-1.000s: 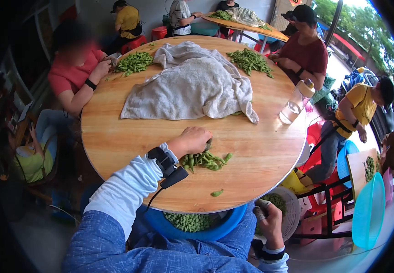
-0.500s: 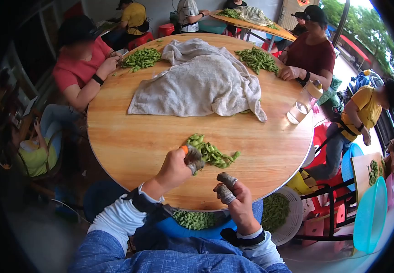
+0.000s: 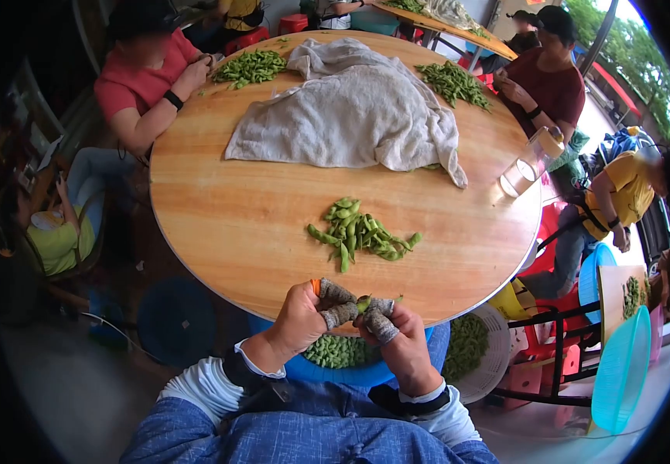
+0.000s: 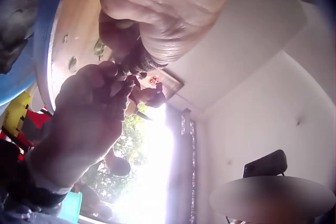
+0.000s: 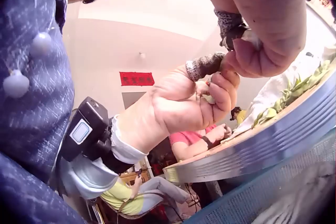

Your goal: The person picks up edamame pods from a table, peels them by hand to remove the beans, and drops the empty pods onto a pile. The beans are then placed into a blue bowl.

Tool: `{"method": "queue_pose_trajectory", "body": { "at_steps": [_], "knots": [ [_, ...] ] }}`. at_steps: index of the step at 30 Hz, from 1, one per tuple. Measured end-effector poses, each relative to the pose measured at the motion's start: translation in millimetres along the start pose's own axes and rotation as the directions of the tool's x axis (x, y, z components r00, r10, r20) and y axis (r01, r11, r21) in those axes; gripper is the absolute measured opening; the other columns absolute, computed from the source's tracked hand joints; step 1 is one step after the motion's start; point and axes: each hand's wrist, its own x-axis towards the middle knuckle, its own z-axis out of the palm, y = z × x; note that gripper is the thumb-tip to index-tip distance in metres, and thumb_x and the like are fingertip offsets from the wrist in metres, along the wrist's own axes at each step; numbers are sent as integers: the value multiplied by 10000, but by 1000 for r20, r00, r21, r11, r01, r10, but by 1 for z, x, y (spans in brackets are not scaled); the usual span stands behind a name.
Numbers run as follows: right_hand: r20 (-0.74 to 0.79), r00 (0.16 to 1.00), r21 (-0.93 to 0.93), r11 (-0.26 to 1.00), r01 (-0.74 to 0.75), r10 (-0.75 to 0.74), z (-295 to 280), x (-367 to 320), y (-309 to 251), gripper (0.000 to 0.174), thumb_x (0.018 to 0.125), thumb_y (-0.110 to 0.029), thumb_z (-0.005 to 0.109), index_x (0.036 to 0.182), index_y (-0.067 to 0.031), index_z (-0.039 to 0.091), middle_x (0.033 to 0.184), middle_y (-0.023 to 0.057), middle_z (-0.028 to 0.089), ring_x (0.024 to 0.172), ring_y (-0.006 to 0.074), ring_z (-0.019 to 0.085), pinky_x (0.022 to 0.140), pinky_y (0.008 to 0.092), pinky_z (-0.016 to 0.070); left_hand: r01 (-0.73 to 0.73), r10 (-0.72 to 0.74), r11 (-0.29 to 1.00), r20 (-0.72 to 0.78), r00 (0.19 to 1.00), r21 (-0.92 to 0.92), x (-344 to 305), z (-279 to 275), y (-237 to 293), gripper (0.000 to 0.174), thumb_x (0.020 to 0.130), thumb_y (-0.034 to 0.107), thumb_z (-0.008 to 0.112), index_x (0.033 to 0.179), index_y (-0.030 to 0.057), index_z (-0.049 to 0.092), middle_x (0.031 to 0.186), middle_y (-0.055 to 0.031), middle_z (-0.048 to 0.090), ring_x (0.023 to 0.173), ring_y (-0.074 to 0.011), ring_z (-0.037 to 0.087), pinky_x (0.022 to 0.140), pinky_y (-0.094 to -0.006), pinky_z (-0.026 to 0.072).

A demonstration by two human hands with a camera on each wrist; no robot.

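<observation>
Over the near table edge, my left hand (image 3: pixel 292 329) and right hand (image 3: pixel 408 348) meet fingertip to fingertip. Between them they pinch a green soybean pod (image 3: pixel 364 304), partly hidden by the fingers. Grey coverings (image 3: pixel 337 291) wrap thumb and finger on both hands, with an orange band on the left one. A small heap of soybean pods (image 3: pixel 358 232) lies on the round wooden table (image 3: pixel 219 224) beyond my hands. Below the hands, a blue basin (image 3: pixel 350 375) on my lap side contains shelled green beans (image 3: pixel 339 352). Both wrist views show the fingers bunched together.
A grey-white towel (image 3: pixel 350 108) covers the table's middle. Two more pod heaps (image 3: pixel 250 68) (image 3: pixel 455 83) lie by two seated people. A water bottle (image 3: pixel 532 162) stands at the right edge. To my right is a white basket (image 3: pixel 497 363) of green pieces.
My left hand has drawn back from the pod heap towards me. My right hand has risen from beside the white basket to meet it, and both now pinch a pod.
</observation>
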Motion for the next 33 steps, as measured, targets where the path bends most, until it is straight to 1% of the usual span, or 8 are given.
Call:
{"method": "queue_pose_trajectory", "body": {
  "at_steps": [15, 18, 19, 21, 25, 28, 32, 33],
  "knots": [
    [-12, 999, -68, 997, -35, 34, -1, -3, 6, 163, 830, -150, 519, 906, -9, 545, 751, -4, 564, 641, 45, 479, 557, 177, 369, -22, 22, 1000, 64, 998, -9, -7, -4, -8, 105, 737, -1, 604, 820, -17, 542, 765, -21, 574, 695, -75, 540, 649, -209, 450],
    [-60, 996, -37, 997, -65, 63, 0, -3, 8, 153, 827, -135, 521, 904, -5, 543, 759, -6, 564, 663, 47, 488, 578, 179, 378, -91, 72, 941, 69, 995, 327, -12, 0, -6, 181, 701, -36, 596, 866, -22, 523, 809, -69, 564, 723, -147, 561, 651, -251, 459],
    [-55, 996, -35, 997, -70, 68, 0, -3, 6, 151, 825, -128, 522, 904, -2, 542, 766, -4, 567, 675, 52, 494, 592, 184, 387, -260, 205, 767, 160, 966, 587, -13, 0, -4, 214, 676, -28, 596, 875, -20, 517, 820, -88, 554, 738, -184, 559, 656, -271, 459],
    [-24, 999, -53, 998, -45, 44, 0, -3, 6, 148, 823, -114, 521, 907, 6, 540, 787, 4, 572, 703, 65, 506, 627, 197, 401, -492, 336, 161, 421, 842, 856, -15, -1, 2, 282, 627, -12, 595, 894, -16, 506, 842, -125, 533, 766, -257, 554, 666, -311, 460],
    [55, 998, -7, 1000, 21, -21, 1, -5, 9, 142, 822, -83, 513, 917, 20, 535, 840, 23, 579, 759, 90, 520, 695, 222, 415, -562, 284, -96, 564, 776, 822, -15, -12, -9, 333, 582, 86, 602, 888, -21, 522, 850, -139, 529, 786, -300, 541, 689, -353, 448],
    [82, 992, 69, 994, 90, -95, -1, -9, 18, 138, 818, -65, 510, 922, 23, 534, 861, 26, 578, 776, 93, 520, 712, 226, 414, -649, 438, 110, 550, 711, 752, -15, -18, -19, 314, 591, 72, 589, 884, -23, 528, 837, -139, 544, 766, -297, 549, 687, -360, 445],
    [68, 982, 66, 983, 172, -177, 3, -12, 24, 140, 806, -51, 520, 925, 21, 534, 857, 23, 576, 774, 89, 519, 707, 222, 414, -447, 356, 597, 280, 892, 666, -20, -14, -20, 225, 682, 44, 546, 896, -19, 520, 827, -148, 558, 742, -312, 554, 676, -339, 444],
    [66, 988, 81, 988, 135, -141, 3, -12, 24, 142, 805, -54, 522, 925, 21, 535, 857, 22, 575, 774, 88, 519, 706, 220, 414, -432, 341, 594, 275, 899, 679, -20, -13, -18, 210, 711, 51, 546, 905, -22, 510, 819, -151, 555, 731, -315, 556, 650, -328, 446]
  ]
}}
